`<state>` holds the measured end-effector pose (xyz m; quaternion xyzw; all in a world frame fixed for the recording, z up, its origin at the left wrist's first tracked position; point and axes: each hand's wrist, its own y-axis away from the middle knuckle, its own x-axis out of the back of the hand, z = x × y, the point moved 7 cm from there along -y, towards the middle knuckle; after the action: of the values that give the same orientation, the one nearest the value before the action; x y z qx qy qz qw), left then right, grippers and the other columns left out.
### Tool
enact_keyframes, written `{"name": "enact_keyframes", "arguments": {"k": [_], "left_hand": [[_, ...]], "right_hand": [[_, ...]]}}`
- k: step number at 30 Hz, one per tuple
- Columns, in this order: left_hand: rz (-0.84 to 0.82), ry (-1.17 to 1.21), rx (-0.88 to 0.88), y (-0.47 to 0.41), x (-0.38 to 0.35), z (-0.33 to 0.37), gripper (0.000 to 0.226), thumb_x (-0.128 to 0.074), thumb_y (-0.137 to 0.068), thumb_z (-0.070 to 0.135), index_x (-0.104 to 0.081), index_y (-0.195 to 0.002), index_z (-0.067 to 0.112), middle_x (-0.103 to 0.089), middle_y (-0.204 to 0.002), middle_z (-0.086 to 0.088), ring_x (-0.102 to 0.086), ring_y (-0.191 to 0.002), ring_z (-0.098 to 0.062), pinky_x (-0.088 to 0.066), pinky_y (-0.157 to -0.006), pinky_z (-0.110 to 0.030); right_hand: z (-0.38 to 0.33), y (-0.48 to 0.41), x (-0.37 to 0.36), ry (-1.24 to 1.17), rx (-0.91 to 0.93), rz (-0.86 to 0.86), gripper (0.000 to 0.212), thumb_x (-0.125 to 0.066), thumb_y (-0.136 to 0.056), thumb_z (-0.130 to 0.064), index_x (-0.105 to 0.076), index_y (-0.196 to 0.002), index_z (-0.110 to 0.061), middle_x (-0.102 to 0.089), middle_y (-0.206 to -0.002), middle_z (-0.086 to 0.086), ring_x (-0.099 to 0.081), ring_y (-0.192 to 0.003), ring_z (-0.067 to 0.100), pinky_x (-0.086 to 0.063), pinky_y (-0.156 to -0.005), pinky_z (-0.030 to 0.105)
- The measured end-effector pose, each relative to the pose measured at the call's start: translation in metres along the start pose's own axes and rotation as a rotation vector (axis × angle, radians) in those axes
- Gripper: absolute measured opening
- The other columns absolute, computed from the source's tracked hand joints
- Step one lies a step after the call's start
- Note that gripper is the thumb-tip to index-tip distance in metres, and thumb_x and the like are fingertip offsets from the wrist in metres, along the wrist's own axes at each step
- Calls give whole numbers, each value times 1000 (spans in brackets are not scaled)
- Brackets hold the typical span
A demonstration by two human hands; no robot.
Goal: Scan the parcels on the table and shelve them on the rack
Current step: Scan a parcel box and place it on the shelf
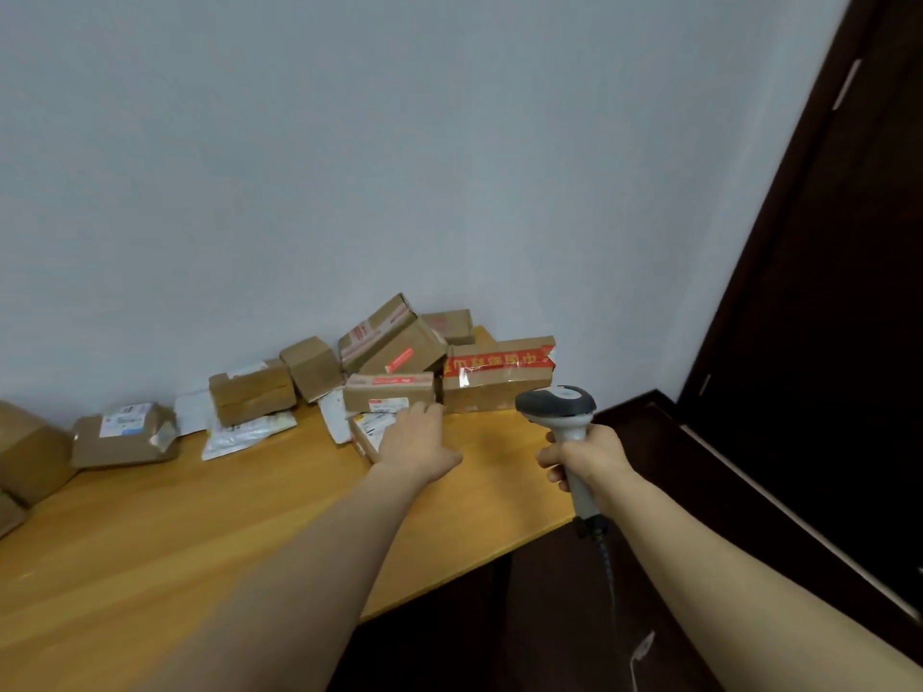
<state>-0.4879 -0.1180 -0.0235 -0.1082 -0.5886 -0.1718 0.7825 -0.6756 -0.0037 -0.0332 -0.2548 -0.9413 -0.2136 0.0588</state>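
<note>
Now, at the far left of the wooden worktop (200, 531) lies a labelled parcel (125, 434), then white mailers (244, 432) and a pile of cardboard boxes (389, 342) against the wall. Your left hand (417, 442) reaches into that pile, its grip spread, fingers laid flat on a low parcel (369, 427) beneath a small box (387, 392). Just right stands a red-taped box (499, 374). Your right hand (589, 459) has its grip wrapped round the scanner (557, 407) by the handle, held off the worktop's right end, near the dark door (824, 292).
</note>
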Motion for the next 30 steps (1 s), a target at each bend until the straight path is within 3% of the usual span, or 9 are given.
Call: {"name": "enact_keyframes", "arguments": {"k": [4,8,13,17,19,23,27,30], "left_hand": [[-19,-43,-103,-88,-23,21,77,-73,-76,35,-38,-141,15,-43,-140,-5,-39,-129,-23,-39,-106,-37],[-36,-88,-161,-167,-45,32,98,-75,-74,38,-19,-150,13,-26,-153,-7,-20,-143,-26,-17,-119,-41],[-134,-220,-212,-239,-76,45,123,-78,-75,42,12,-151,6,8,-161,-12,9,-148,-29,6,-118,-40],[-202,-367,-238,-265,-92,51,133,-80,-72,41,23,-147,5,18,-159,-17,16,-146,-32,9,-119,-45],[-223,-396,-217,-272,-98,51,133,-80,-72,38,25,-147,5,13,-159,-19,12,-147,-35,7,-118,-47],[-157,-404,-173,-269,-105,54,120,-75,-77,31,17,-150,4,-21,-150,-17,-21,-140,-34,-12,-118,-49],[-41,-312,-173,-246,-105,65,97,-72,-78,33,-10,-148,10,-31,-141,-11,-29,-133,-31,-17,-116,-47],[9,-254,-171,-219,-95,74,93,-74,-74,37,-17,-144,12,-33,-139,-10,-30,-132,-30,-17,-115,-44]], "right_hand": [[-7,-69,5,-53,-5,63,21,-73,-74,6,-61,-88,-5,-64,-70,12,-55,-42,15,-44,-43,25],[-17,-134,4,-81,-21,109,21,-73,-74,6,-62,-88,-6,-64,-67,10,-55,-41,14,-45,-42,25],[-15,-192,0,-116,-111,124,20,-74,-75,5,-63,-89,-3,-63,-64,10,-54,-42,14,-45,-43,25],[-8,-216,9,-110,-147,153,20,-73,-74,6,-64,-90,-2,-64,-67,10,-55,-46,16,-46,-45,26],[-4,-222,14,-121,-159,164,19,-72,-74,7,-63,-87,-3,-64,-65,11,-55,-46,17,-46,-46,27],[5,-227,27,-131,-171,170,20,-73,-73,7,-63,-85,-5,-64,-65,11,-55,-46,17,-46,-47,28],[15,-222,41,-161,-165,194,17,-73,-75,5,-63,-85,-5,-65,-65,12,-55,-46,17,-47,-47,28],[18,-212,61,-231,-134,304,13,-75,-77,-2,-63,-78,-7,-64,-59,9,-56,-47,17,-48,-48,29]]}}
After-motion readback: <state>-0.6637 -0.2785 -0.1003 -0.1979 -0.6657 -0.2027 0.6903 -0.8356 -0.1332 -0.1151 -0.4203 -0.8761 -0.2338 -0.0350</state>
